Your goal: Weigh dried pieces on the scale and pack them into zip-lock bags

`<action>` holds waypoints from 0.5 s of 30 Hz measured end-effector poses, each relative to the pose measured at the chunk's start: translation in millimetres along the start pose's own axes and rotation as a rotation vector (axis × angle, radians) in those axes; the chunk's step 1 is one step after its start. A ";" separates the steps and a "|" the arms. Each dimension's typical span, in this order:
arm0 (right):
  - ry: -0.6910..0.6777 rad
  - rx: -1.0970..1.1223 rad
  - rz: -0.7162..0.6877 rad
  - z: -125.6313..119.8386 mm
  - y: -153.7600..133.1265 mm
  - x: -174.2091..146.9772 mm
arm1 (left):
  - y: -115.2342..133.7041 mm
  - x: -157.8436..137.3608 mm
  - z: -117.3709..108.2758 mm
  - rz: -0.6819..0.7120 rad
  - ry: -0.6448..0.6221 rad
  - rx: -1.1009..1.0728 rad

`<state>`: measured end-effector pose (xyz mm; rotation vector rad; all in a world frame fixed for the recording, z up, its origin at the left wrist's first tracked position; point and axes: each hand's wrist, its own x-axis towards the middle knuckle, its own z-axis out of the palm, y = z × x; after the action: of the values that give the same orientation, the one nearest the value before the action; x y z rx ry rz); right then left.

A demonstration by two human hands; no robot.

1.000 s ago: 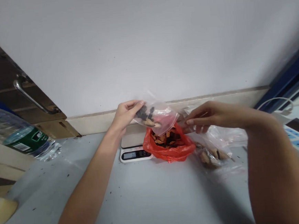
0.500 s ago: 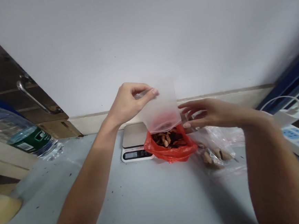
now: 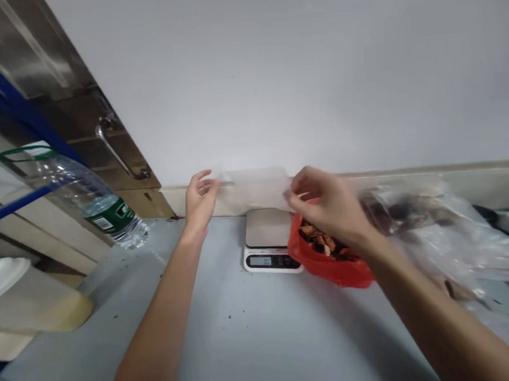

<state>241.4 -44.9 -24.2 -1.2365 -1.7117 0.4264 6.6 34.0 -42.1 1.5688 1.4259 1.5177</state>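
Observation:
My right hand (image 3: 326, 202) pinches the right edge of a translucent plastic bag (image 3: 261, 187), which hangs blurred above and behind the kitchen scale (image 3: 268, 227). At the bag's left end is my left hand (image 3: 200, 203), its fingers loosely curled and apart, with nothing plainly between them. The scale has a bare metal plate and a small lit display. Against its right side stands an open red plastic bag (image 3: 331, 272) of dry brown bark-like pieces (image 3: 322, 241). My right hand and forearm cover part of that red bag.
On the left stand a large water bottle (image 3: 110, 207) with a green label and a whitish container (image 3: 38, 301) with yellowish contents. Clear plastic bags (image 3: 453, 251) with brown contents lie to the right. A white wall (image 3: 294, 81) rises behind the table.
My view has turned left. The translucent bag has moved from over the red bag to over the scale. My right hand now pinches it, while my left hand's fingers have loosened.

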 end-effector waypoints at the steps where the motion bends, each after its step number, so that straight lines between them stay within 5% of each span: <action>1: -0.039 -0.154 -0.056 18.0 -5.3 0.1 | -8.8 1.2 -9.3 -0.004 0.014 0.033; 4: -0.363 -0.604 -0.220 69.6 -23.1 -5.2 | -28.6 -1.7 -32.1 0.003 -0.090 0.135; 7: -0.700 -0.733 -0.392 108.0 -37.6 -16.6 | -42.2 -14.1 -45.3 0.048 -0.322 0.269; 11: -0.865 -0.709 -0.458 132.9 -41.3 -31.4 | -57.2 -35.5 -51.6 0.124 -0.568 0.475; 15: -0.924 -0.554 -0.453 134.3 -29.9 -38.9 | -64.6 -49.0 -53.4 0.194 -0.651 0.679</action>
<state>114.0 -60.0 -87.3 -1.0083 -2.9746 0.2561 -54.3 -6.2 -106.2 2.3627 1.4721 0.4825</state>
